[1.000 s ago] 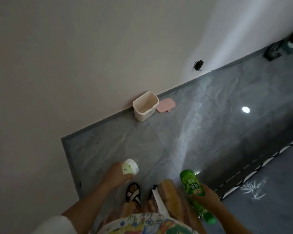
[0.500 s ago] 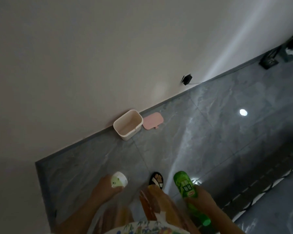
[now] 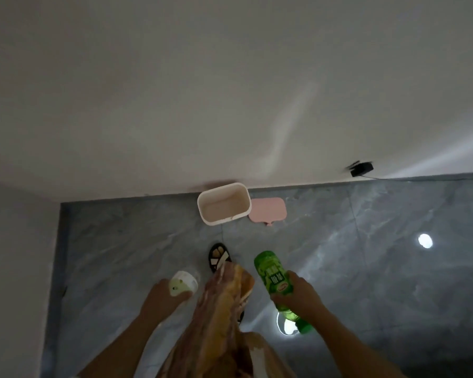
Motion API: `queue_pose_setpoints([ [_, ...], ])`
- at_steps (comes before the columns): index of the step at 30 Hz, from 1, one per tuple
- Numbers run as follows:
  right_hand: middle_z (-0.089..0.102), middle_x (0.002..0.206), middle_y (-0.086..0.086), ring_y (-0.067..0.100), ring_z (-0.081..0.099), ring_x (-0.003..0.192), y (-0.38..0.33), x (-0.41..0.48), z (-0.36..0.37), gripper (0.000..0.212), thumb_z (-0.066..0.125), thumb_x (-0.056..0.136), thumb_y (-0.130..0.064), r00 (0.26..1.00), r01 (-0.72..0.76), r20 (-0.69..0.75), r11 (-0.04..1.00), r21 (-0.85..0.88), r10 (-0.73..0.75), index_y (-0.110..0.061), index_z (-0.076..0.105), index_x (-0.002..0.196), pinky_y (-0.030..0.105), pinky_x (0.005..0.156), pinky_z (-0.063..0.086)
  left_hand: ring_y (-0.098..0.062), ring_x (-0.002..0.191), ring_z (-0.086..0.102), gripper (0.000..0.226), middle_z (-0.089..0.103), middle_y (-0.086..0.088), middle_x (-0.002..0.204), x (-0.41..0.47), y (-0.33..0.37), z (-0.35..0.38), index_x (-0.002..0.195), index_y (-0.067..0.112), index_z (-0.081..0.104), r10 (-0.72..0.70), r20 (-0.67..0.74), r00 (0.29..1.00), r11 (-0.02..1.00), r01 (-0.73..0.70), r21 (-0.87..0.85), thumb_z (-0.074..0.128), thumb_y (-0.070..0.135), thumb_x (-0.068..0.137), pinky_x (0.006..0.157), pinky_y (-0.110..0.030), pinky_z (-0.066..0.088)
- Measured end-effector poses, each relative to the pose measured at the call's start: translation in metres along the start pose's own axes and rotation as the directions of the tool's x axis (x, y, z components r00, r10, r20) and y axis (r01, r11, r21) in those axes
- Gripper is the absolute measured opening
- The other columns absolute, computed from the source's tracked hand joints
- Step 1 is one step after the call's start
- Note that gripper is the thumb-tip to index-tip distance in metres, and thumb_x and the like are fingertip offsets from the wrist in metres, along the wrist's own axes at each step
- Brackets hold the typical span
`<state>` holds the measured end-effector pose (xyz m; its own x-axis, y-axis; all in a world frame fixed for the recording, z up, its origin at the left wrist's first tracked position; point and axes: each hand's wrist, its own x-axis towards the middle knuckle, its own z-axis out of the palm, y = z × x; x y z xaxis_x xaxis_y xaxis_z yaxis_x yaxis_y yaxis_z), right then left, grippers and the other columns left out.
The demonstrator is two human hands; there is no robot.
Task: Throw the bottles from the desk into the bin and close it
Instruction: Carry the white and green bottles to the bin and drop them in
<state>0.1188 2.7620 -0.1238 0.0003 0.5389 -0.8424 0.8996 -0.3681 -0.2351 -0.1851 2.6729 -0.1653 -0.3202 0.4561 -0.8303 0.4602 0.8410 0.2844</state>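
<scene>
Left hand [image 3: 163, 294] wraps the pale bottle [image 3: 183, 282], right hand [image 3: 298, 294] the green bottle [image 3: 272, 278], so I'd step up until both hang over the open bin [image 3: 224, 203] at frame centre by the wall, lid [image 3: 268, 209] beside it, then drop.

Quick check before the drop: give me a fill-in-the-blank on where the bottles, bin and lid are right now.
1. The right hand holds the ____ bottle.
2. The bin stands on the floor against the ____.
3. The pink lid lies on the floor, so the bin is ____.
4. The pale bottle is in the ____ hand.

Missing words: green; wall; open; left
</scene>
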Motion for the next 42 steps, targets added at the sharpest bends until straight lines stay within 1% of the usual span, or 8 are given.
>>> queue_pose_setpoints([
  [5,0.061,0.116,0.012,0.029,0.060,0.106,-0.039,0.062,-0.028,0.069,0.076,0.070,-0.041,1.000,0.012,0.011,0.995,-0.100,-0.010,-0.012,0.042,0.122,0.045,0.092,0.053,-0.030,0.088,0.068,0.071,0.063,-0.016,0.112,0.048,0.044,0.005,0.121,0.003,0.050,-0.048,0.027,0.999,0.988,0.051,-0.143,0.075,0.047,0.072,0.064,-0.035,0.056],
  [10,0.063,0.106,0.010,0.028,0.062,0.097,-0.078,0.128,-0.045,0.059,0.077,0.068,-0.042,0.999,0.042,0.027,0.981,-0.189,-0.037,-0.014,0.043,0.107,0.045,0.086,0.055,-0.028,0.091,0.067,0.078,0.061,-0.009,0.118,0.100,0.080,0.014,0.127,0.014,0.047,-0.122,0.056,0.991,0.947,0.133,-0.292,0.071,0.059,0.069,0.070,-0.035,0.059],
  [13,0.062,0.101,0.007,0.027,0.062,0.091,-0.097,0.174,-0.046,0.056,0.075,0.068,-0.048,0.995,0.090,0.062,0.963,-0.252,-0.077,-0.016,0.042,0.100,0.040,0.079,0.055,-0.030,0.100,0.064,0.078,0.060,-0.009,0.119,0.137,0.096,0.027,0.127,0.015,0.046,-0.186,0.064,0.980,0.911,0.196,-0.362,0.067,0.064,0.069,0.086,-0.040,0.056],
  [16,0.064,0.101,0.007,0.026,0.064,0.090,-0.113,0.229,-0.040,0.059,0.073,0.068,-0.050,0.986,0.152,0.121,0.929,-0.337,-0.118,-0.013,0.048,0.107,0.039,0.078,0.056,-0.030,0.105,0.060,0.070,0.061,-0.012,0.119,0.181,0.108,0.047,0.121,0.011,0.048,-0.230,0.043,0.972,0.864,0.224,-0.452,0.065,0.061,0.074,0.084,-0.033,0.047],
  [25,0.059,0.118,0.016,0.033,0.058,0.108,-0.157,0.398,0.002,0.066,0.064,0.078,-0.052,0.965,0.262,0.178,0.702,-0.662,-0.192,-0.009,0.046,0.124,0.043,0.089,0.053,-0.038,0.117,0.055,0.073,0.051,-0.025,0.131,0.313,0.128,0.103,0.131,-0.002,0.035,-0.311,0.065,0.948,0.583,0.244,-0.775,0.062,0.047,0.084,0.098,-0.051,0.048],
  [32,0.056,0.125,0.009,0.028,0.056,0.112,-0.164,0.491,0.048,0.078,0.069,0.076,-0.052,0.946,0.324,0.221,0.632,-0.704,-0.238,-0.016,0.036,0.137,0.040,0.093,0.052,-0.035,0.129,0.045,0.072,0.041,-0.019,0.145,0.400,0.138,0.136,0.146,0.007,0.021,-0.285,0.063,0.957,0.519,0.209,-0.829,0.056,0.036,0.090,0.106,-0.043,0.042],
  [38,0.058,0.121,0.010,0.028,0.058,0.107,-0.159,0.548,0.083,0.063,0.061,0.084,-0.049,0.920,0.339,0.207,0.411,-0.846,-0.334,-0.011,0.044,0.131,0.038,0.093,0.049,-0.028,0.103,0.061,0.062,0.059,-0.012,0.117,0.455,0.135,0.146,0.132,0.008,0.040,-0.313,-0.080,0.946,0.740,0.190,-0.645,0.056,0.047,0.086,0.088,-0.042,0.055],
  [42,0.054,0.125,0.013,0.030,0.057,0.109,-0.159,0.579,0.102,0.050,0.057,0.090,-0.037,0.933,0.301,0.193,0.365,-0.881,-0.304,-0.014,0.042,0.132,0.039,0.094,0.049,-0.028,0.099,0.060,0.049,0.060,-0.008,0.103,0.486,0.130,0.154,0.122,0.010,0.049,-0.314,-0.113,0.943,0.786,0.191,-0.589,0.057,0.042,0.086,0.091,-0.043,0.053],
])
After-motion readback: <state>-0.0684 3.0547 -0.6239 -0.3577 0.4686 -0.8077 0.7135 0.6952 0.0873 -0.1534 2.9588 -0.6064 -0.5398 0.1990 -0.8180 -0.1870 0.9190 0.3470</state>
